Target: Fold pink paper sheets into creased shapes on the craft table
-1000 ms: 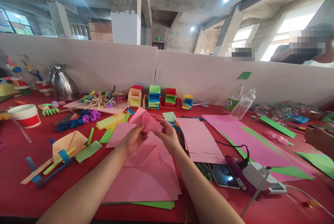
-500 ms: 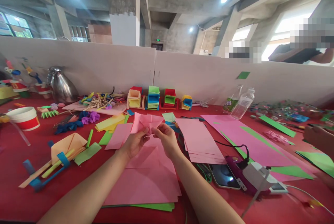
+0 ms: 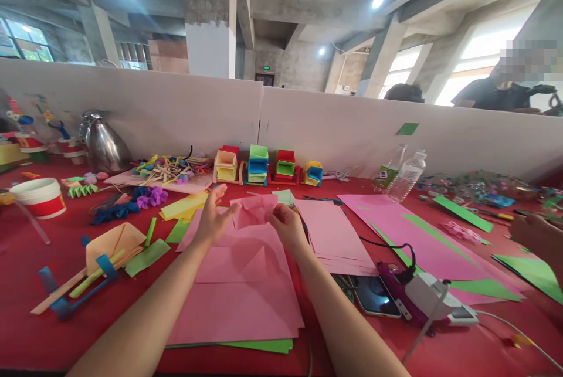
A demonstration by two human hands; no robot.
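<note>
A small piece of folded pink paper (image 3: 255,210), creased across its middle, is held up over the work area. My right hand (image 3: 285,226) pinches its right edge between thumb and fingers. Beside its left edge, my left hand (image 3: 214,217) is open with fingers apart and pointing up; whether the thumb tip touches the paper I cannot tell. Beneath both hands lies a stack of larger pink sheets (image 3: 237,309), with a green sheet (image 3: 259,344) showing under its front edge. A loose creased pink piece rests on top of the stack.
Small folded paper boxes (image 3: 258,165) stand against the white partition (image 3: 185,110). To the right are more pink sheets (image 3: 334,233), a phone (image 3: 377,295), a purple power strip (image 3: 391,283) and plastic bottles (image 3: 408,176). A peach paper model (image 3: 115,243) lies left. Another person's hand (image 3: 536,242) shows far right.
My left hand has let go of the folded paper's left side and opened, moving slightly left and up. My right hand keeps its pinch, and the paper has turned and shifted right.
</note>
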